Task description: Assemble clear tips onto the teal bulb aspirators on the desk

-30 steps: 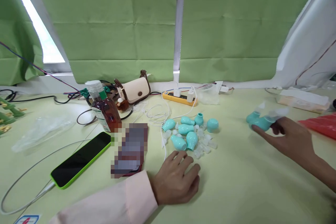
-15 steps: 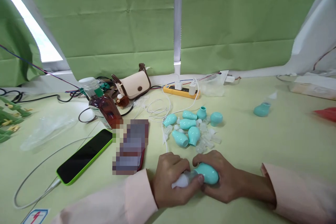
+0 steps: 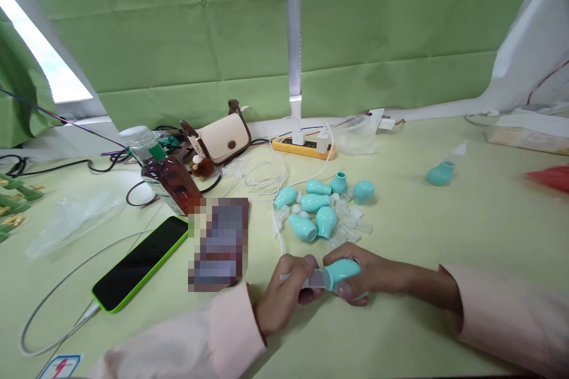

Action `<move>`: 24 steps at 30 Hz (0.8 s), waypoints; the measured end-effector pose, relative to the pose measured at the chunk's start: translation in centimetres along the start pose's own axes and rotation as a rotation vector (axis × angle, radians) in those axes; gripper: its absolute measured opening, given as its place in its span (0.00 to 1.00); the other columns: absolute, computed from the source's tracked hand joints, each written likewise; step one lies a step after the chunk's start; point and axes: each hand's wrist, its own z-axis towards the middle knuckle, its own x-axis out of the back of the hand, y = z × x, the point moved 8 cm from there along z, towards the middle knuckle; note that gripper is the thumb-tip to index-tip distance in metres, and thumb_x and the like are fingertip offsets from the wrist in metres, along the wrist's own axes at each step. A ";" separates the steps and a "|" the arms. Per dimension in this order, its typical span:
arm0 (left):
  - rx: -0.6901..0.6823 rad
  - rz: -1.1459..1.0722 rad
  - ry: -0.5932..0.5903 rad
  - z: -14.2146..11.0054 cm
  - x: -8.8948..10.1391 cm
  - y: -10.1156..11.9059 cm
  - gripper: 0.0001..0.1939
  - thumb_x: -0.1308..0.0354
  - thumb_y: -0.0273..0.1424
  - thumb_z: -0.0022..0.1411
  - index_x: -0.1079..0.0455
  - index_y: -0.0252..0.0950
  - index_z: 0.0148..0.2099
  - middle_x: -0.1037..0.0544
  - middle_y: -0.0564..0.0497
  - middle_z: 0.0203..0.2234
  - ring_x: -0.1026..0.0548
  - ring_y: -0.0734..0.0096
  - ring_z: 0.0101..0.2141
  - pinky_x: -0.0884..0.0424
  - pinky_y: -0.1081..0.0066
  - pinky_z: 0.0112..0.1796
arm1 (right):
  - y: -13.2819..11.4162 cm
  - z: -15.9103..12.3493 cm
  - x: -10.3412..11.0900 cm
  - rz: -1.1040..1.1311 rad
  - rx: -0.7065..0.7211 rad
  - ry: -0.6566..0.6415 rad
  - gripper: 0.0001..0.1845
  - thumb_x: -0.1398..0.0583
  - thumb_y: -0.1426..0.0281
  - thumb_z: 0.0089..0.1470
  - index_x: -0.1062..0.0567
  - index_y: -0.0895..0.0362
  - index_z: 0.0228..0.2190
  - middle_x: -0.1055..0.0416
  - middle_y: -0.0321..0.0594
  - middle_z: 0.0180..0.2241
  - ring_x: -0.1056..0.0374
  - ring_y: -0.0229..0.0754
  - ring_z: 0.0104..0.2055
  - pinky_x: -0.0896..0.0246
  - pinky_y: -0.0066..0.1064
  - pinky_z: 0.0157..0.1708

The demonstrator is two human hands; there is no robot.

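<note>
Head view: the left fingers (image 3: 310,262) are gripping the clear tip (image 3: 317,278); the right fingers (image 3: 345,290) are gripping the teal bulb (image 3: 344,269); coaxial alignment is probably limiting skew.

We see only part of the teal bulb (image 3: 344,269), as the right hand (image 3: 370,271) covers some of it, and the left hand (image 3: 284,291) hides part of the clear tip (image 3: 317,278). Blocky squares mask the flat object (image 3: 220,246). We lose the red thing (image 3: 551,177) and the box (image 3: 528,134) past the right edge, the green stems (image 3: 20,194) past the left, the label (image 3: 61,367) below.
</note>
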 end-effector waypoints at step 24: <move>-0.400 0.369 -0.080 -1.2 -0.2 3.7 0.13 0.50 0.40 0.54 0.42 0.34 0.28 0.45 0.58 0.16 0.48 0.80 0.18 0.50 0.77 0.19 | -4.1 -1.7 4.4 0.032 0.135 -0.134 0.22 0.42 0.54 0.35 0.33 0.63 0.22 0.39 0.31 0.15 0.43 0.27 0.15 0.49 0.20 0.19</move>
